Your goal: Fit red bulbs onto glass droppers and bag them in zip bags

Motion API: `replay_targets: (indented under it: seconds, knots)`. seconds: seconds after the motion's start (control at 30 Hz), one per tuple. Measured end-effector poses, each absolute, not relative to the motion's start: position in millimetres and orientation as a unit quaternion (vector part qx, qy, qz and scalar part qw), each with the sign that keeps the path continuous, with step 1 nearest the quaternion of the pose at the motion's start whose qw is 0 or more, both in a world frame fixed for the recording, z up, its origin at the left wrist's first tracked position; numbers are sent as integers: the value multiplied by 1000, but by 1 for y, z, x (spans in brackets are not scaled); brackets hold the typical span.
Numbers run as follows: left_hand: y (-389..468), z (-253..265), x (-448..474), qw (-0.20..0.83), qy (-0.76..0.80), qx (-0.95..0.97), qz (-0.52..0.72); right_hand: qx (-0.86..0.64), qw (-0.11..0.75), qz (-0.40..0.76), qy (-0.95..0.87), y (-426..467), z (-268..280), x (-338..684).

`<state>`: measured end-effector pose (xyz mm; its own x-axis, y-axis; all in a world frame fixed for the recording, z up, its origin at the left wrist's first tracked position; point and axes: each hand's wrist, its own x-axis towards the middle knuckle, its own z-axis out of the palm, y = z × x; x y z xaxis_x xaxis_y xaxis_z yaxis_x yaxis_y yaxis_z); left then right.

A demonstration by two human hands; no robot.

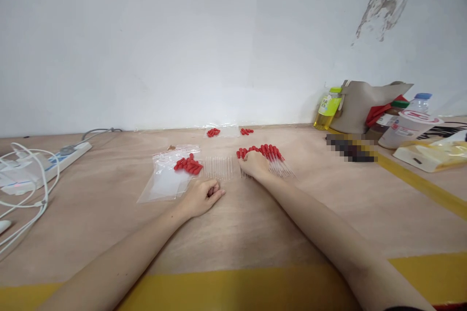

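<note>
My left hand (202, 198) rests on the table, its fingers curled into a loose fist with nothing showing in it. Just beyond it lies a row of thin clear glass tubes (218, 167). To their left, a pile of red rubber bulbs (188, 164) sits on a clear plastic zip bag (164, 179). My right hand (254, 164) reaches to the left end of a row of red-bulbed droppers (272, 152), fingers pinched on a dropper there. The hand hides part of that row, and its fingertips are hard to make out.
Two small groups of red bulbs (213, 132) lie near the wall on clear plastic. At left are a power strip (73, 155) and white cables (46, 175). At right stand a yellow-capped bottle (328, 109), a grey bag (359, 107) and a lidded cup (404, 131).
</note>
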<state>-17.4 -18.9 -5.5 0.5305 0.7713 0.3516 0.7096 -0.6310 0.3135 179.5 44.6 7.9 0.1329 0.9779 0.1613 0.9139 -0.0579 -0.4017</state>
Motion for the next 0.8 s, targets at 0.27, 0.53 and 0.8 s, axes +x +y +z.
replay_targets:
  seconds: [0.27,0.53,0.8]
  knots:
    - [-19,-3,-16,67,421,875,229,-720,183,60,-666,40,8,180]
    - [-12,3,-21,0,445,853,274,-681,199,43,-703,33,12,167]
    - [27,20,-62,-156,642,680,318,-711,118,108,-685,49,31,160]
